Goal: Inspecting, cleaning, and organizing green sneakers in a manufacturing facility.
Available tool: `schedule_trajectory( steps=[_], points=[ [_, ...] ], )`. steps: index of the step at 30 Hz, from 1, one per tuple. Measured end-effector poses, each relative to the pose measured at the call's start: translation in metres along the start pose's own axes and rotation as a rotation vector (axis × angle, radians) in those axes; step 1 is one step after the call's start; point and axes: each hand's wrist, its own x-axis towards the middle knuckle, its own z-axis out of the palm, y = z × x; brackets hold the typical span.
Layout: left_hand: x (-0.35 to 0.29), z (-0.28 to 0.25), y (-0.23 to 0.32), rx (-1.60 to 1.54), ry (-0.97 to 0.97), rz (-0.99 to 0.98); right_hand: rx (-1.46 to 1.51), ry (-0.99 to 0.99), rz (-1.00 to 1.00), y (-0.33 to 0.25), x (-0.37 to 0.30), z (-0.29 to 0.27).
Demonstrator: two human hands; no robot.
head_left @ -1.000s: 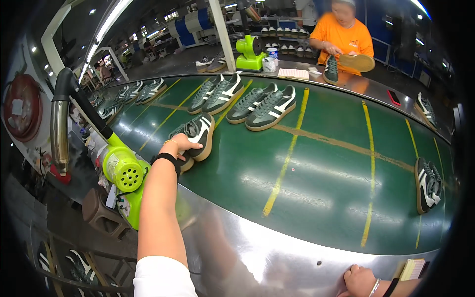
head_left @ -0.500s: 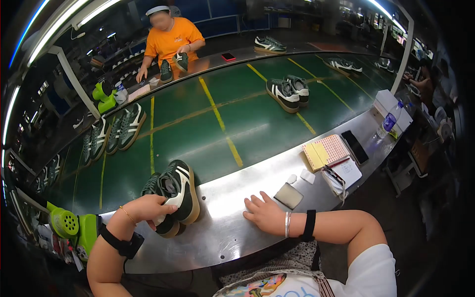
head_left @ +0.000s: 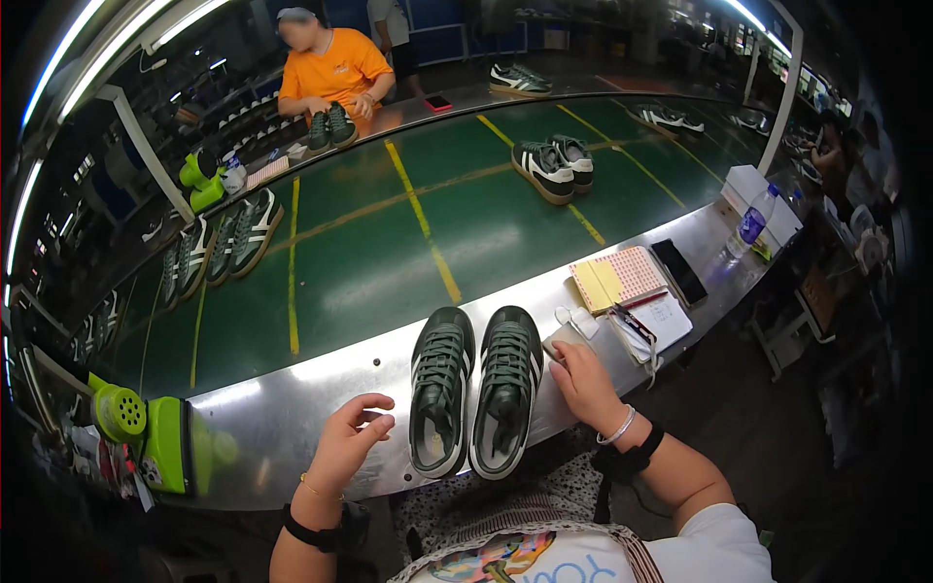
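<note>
A pair of dark green sneakers with white stripes stands side by side on the steel ledge in front of me, toes pointing away: a left shoe [head_left: 442,384] and a right shoe [head_left: 506,384]. My left hand [head_left: 352,439] hovers just left of the pair, fingers loosely bent and thumb apart, holding nothing. On the other side, my right hand [head_left: 586,387] is beside the right shoe, fingers apart. Its fingertips lie at a pale sponge-like block [head_left: 562,339], partly covered by the hand; whether they touch it I cannot tell.
Beyond the ledge runs a green conveyor [head_left: 369,253] carrying more sneakers [head_left: 552,167]. To the right lie notebooks [head_left: 622,282], a phone [head_left: 678,272] and a bottle [head_left: 753,222]. A green device [head_left: 165,442] stands at left. Opposite, a person in orange [head_left: 335,73] handles shoes.
The sneakers went from my left hand's grip to standing upright in front of me. My left hand let go; my right hand moved to the block. The person opposite brought two shoes together.
</note>
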Motion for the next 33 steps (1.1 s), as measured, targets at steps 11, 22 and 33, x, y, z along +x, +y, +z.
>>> schedule_trajectory(
  steps=[11,22,33],
  points=[
    [0.021,0.034,-0.046,-0.296,0.029,-0.11,0.747,0.015,0.464,-0.062,-0.043,0.041],
    [-0.023,0.045,-0.069,-1.004,0.117,-0.262,1.626,-0.122,0.576,-0.049,-0.044,0.063],
    [-0.029,0.038,-0.094,-1.264,0.008,-0.239,1.782,-0.248,0.655,-0.062,-0.037,0.085]
  ],
)
